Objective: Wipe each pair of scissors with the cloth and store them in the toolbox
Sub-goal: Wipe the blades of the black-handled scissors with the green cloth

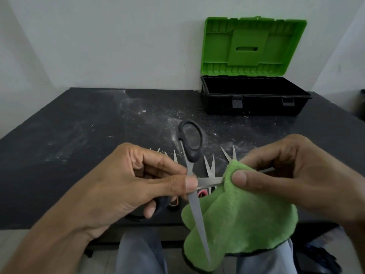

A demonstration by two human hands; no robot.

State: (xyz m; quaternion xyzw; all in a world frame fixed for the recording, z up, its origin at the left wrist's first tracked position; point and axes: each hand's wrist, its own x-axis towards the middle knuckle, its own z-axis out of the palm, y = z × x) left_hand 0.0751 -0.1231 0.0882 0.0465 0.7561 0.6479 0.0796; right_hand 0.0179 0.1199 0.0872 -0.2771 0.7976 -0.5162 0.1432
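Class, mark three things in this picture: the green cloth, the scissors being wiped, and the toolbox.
green cloth [243, 218], head view, on its fleecy middle.
scissors [197, 206], head view, on the lower blade.
toolbox [260, 105], head view, on the black front wall.

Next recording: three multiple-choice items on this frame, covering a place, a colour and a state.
1. The green-lidded black plastic toolbox stands: A) far right of the black table B) near left C) on the floor.
2. The fleecy cloth is: A) red B) green C) white.
3. The black-handled steel scissors have blades: A) closed B) spread apart C) inside the toolbox.
Key: A, it sits at the table's far right; B, plainly green; B, the left hand holds them crossed open.
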